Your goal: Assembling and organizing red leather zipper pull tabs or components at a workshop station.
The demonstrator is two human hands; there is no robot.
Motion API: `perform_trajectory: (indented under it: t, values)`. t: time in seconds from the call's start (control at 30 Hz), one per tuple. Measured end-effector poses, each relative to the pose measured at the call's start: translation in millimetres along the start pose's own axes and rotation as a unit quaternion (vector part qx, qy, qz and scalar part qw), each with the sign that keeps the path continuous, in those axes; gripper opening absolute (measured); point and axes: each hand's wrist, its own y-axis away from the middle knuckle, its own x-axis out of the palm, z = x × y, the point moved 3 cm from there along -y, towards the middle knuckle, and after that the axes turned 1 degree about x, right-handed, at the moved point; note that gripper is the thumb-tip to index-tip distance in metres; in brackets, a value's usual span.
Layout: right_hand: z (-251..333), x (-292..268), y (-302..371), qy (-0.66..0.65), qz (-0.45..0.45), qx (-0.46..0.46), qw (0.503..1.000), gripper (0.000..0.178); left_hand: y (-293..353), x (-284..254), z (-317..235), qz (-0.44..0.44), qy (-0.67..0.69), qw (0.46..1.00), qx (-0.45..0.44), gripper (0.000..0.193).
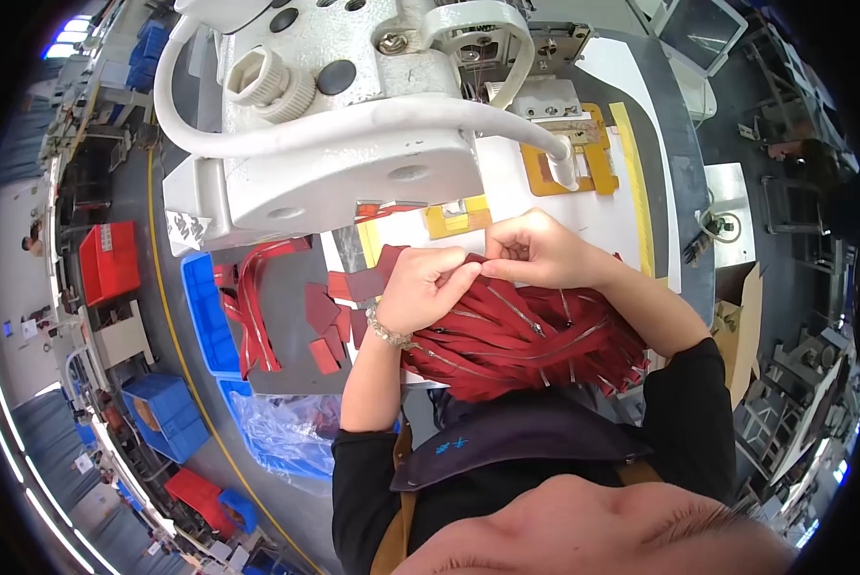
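Note:
My left hand (422, 287), a beaded bracelet at its wrist, and my right hand (537, 253) meet in front of the sewing machine (353, 172). Both are closed in a pinch on a small dark red patch (474, 258), mostly covered by the fingers. A thick heap of red zippers (535, 331) with metal teeth lies right under my hands, against my body. Left of my left hand, several loose dark red patches (321, 307) are scattered on the table. Whether a zipper is also between my fingers is hidden.
Farther left hang more red zippers (250, 307) beside a blue bin (206, 316). A clear plastic bag (291, 431) fills another bin below. Yellow template plates (598, 144) lie under the machine's head. A cardboard box (740, 331) stands at the right.

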Motion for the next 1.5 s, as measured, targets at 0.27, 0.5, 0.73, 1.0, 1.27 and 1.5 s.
perform_trajectory:
  t: [0.27, 0.5, 0.73, 1.0, 1.27, 1.5]
  values:
    - [-13.3, 0.3, -3.0, -0.182, -0.087, -0.019, 0.979, 0.016, -3.9, 9.4, 3.5, -0.082, 0.144, 0.984, -0.064, 0.027]
    - [-14.8, 2.7, -3.1, -0.183, -0.117, -0.034, 0.976, 0.016, -3.2, 20.6, 8.0, -0.097, 0.161, 0.98, -0.069, 0.026]
    - [-17.0, 5.2, -3.1, -0.175, -0.141, -0.031, 0.974, 0.016, 0.6, 23.1, 5.9, -0.132, 0.094, 0.983, -0.091, 0.028]
    - [-18.3, 4.9, 0.2, -0.106, -0.129, -0.039, 0.985, 0.017, -4.7, 9.2, 5.9, -0.093, 0.12, 0.987, -0.061, 0.026]
    - [-21.4, 6.5, -0.9, -0.123, -0.12, -0.039, 0.984, 0.016, -5.1, 9.6, 5.3, -0.097, 0.128, 0.985, -0.056, 0.028]
    - [-21.7, 7.1, -0.5, -0.127, -0.113, -0.038, 0.985, 0.015, -4.6, 10.4, 7.2, -0.099, 0.125, 0.986, -0.043, 0.029]
